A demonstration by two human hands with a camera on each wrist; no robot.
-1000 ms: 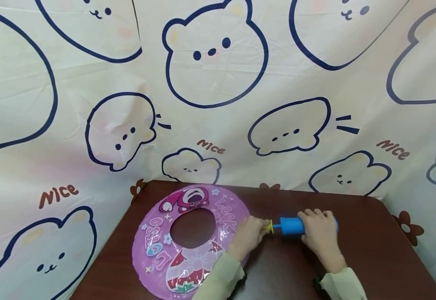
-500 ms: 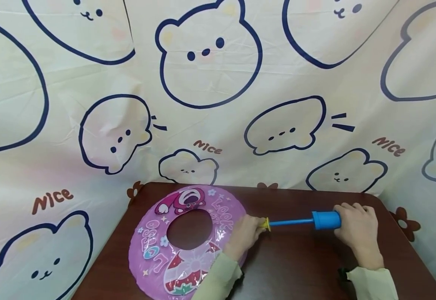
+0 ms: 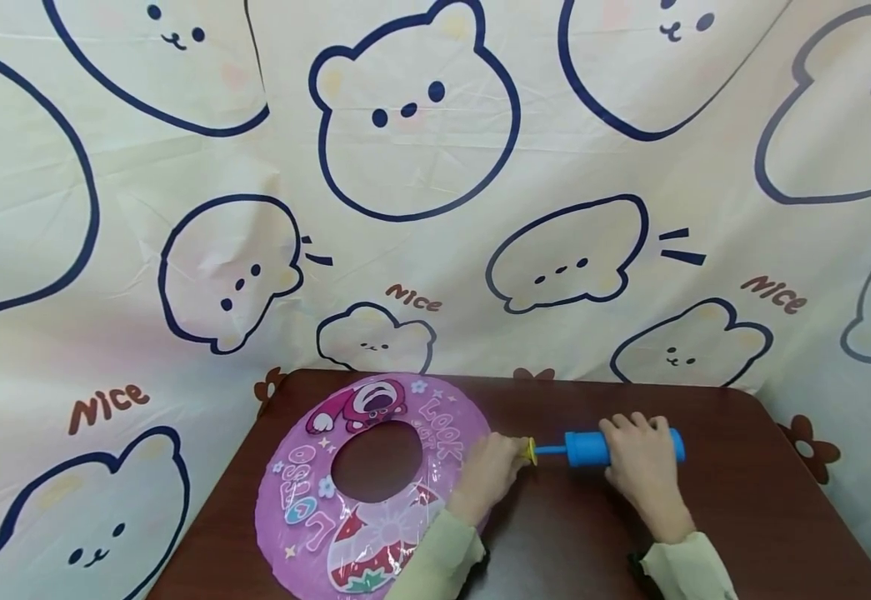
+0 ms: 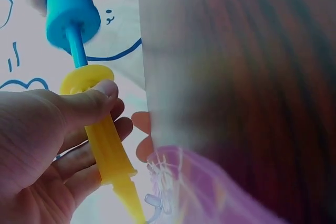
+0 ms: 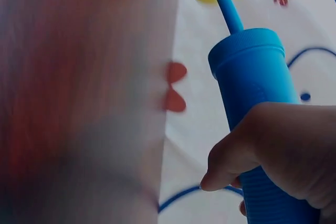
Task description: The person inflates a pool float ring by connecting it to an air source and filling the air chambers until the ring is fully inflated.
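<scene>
Pale cloth [image 3: 450, 258] printed with dark-blue bear outlines, brown flowers and the word "Nice" fills the upper part of the head view, and below it a dark brown table [image 3: 548, 533] spreads across the lower part. At lower left of centre on the table lies a purple inflatable ring [image 3: 390, 521], its top printed with a pink bear, white letters, small flowers and a strawberry slice.

Just right of the ring's hole, the left hand [image 3: 491, 471] reaches over the ring's right edge and grips a yellow handle [image 4: 105, 142]; in the left wrist view the thumb lies across it below its round flange, with the fingers curled behind. The handle's narrow tip runs to the bottom edge there, beside a clear valve [image 4: 153, 200] on the ring; whether the two join cannot be told.

From the flange, a short stretch of blue rod [image 3: 552, 450] leads to a blue cylinder [image 3: 588, 448], lying nearly level right of centre. The right hand [image 3: 641, 462] is wrapped around the cylinder, fingers over its far side, its end showing beyond them. Both forearms wear pale green sleeves [image 3: 438, 554].
</scene>
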